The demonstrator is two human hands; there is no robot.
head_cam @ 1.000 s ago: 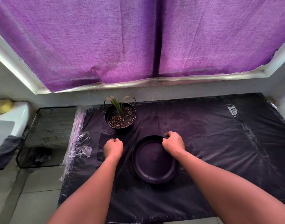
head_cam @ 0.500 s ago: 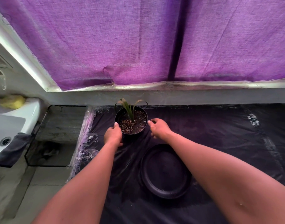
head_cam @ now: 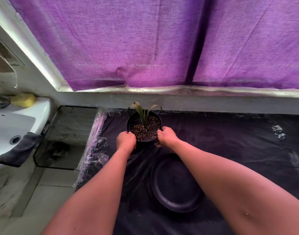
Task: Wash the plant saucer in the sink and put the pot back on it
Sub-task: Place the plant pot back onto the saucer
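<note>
Black saucer [head_cam: 176, 184] lies flat on the plastic sheet [head_cam: 230, 141] just nearer us than the grip, so the carry is short. Our left hand [head_cam: 125, 139] and right hand [head_cam: 166, 137] clasp the pot [head_cam: 144, 126] from either side at its rim. We'd lift it level, keep the gravel in, then lower it square onto the saucer. Beyond, only the purple curtain [head_cam: 145, 48]
</note>
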